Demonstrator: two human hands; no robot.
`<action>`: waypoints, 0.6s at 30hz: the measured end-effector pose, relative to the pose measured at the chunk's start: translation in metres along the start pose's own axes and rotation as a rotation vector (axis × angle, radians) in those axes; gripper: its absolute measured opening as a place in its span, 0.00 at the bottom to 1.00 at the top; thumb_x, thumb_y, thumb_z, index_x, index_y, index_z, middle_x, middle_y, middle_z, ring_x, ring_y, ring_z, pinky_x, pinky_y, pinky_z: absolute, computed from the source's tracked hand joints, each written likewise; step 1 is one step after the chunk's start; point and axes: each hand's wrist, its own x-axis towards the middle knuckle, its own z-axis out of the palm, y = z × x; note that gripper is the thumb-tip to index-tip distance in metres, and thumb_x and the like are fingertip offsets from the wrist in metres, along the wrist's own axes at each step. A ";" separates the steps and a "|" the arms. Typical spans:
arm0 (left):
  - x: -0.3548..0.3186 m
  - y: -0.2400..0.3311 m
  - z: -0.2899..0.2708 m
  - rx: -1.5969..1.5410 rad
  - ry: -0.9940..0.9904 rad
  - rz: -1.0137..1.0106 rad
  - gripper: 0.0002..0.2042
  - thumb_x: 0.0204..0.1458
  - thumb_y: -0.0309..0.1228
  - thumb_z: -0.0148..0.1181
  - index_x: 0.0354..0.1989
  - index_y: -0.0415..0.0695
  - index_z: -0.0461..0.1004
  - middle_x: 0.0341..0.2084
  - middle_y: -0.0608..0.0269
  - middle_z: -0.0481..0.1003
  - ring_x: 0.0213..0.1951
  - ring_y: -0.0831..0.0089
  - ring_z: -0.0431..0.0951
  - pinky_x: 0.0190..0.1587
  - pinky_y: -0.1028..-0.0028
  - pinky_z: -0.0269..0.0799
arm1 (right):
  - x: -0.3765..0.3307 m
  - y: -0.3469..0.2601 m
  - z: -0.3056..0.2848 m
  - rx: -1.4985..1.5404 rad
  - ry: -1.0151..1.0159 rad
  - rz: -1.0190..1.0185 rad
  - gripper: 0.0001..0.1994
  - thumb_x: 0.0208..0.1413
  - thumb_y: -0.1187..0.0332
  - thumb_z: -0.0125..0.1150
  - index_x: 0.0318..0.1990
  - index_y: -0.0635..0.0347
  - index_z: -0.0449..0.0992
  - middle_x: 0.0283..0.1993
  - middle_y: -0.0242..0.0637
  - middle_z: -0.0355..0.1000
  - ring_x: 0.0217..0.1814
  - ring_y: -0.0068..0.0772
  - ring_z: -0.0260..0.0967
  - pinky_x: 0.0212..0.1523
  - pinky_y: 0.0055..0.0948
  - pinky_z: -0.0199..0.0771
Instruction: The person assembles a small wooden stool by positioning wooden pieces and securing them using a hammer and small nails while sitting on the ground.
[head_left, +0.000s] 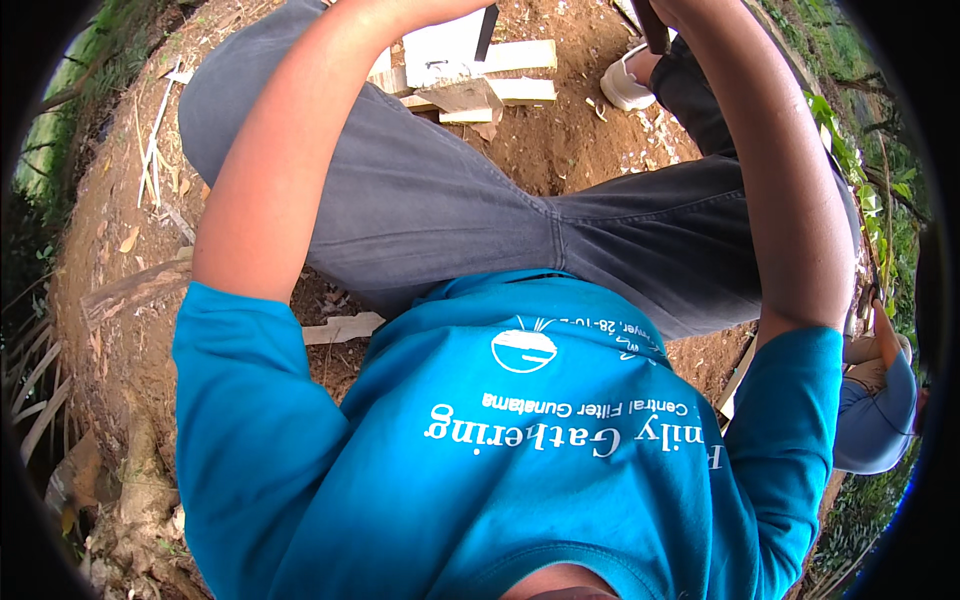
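Note:
My left forearm reaches up to the top edge, where only the wrist end of my left hand (450, 6) shows; its fingers are cut off. Below it stands a pale, flat-faced piece of wood (440, 45), with a narrow dark strip (487, 32) slanting at its right side. I cannot tell whether that hand touches either. At the top right, my right hand (690, 8) is partly cut off, closed around a dark handle (654, 28) whose end sticks out below it. The other end of the handle is out of view.
Split pale wood pieces (520, 90) and a wood block (465, 95) lie between my legs on brown soil with chips. A foot in a light shoe (626, 85) is near the handle. Another person in blue (875, 425) sits at the far right. A log (135, 290) lies left.

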 end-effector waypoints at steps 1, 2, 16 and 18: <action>0.006 0.002 0.004 0.001 -0.029 0.019 0.15 0.62 0.28 0.60 0.55 0.34 0.75 0.50 0.45 0.80 0.55 0.56 0.80 0.58 0.62 0.75 | -0.002 0.001 -0.005 -0.023 0.014 0.025 0.19 0.60 0.56 0.73 0.42 0.66 0.77 0.34 0.43 0.82 0.39 0.28 0.82 0.39 0.30 0.82; 0.011 0.003 0.007 0.002 -0.057 0.038 0.16 0.62 0.29 0.60 0.56 0.35 0.75 0.50 0.45 0.80 0.55 0.56 0.80 0.58 0.62 0.75 | -0.003 0.005 -0.008 -0.032 0.039 0.036 0.19 0.59 0.56 0.73 0.42 0.66 0.77 0.35 0.43 0.82 0.39 0.28 0.82 0.39 0.30 0.82; -0.001 0.020 0.005 0.044 -0.109 -0.037 0.18 0.64 0.30 0.58 0.61 0.37 0.73 0.55 0.45 0.77 0.59 0.55 0.78 0.62 0.60 0.74 | -0.008 0.015 -0.004 0.065 0.014 0.048 0.16 0.62 0.60 0.70 0.42 0.66 0.76 0.36 0.41 0.81 0.38 0.28 0.81 0.42 0.30 0.83; 0.002 0.014 0.007 0.049 -0.113 -0.029 0.19 0.64 0.30 0.58 0.61 0.38 0.72 0.56 0.45 0.77 0.59 0.55 0.77 0.62 0.60 0.74 | -0.003 0.027 -0.004 0.118 0.004 0.000 0.16 0.61 0.60 0.71 0.42 0.66 0.76 0.35 0.41 0.81 0.38 0.28 0.81 0.42 0.30 0.83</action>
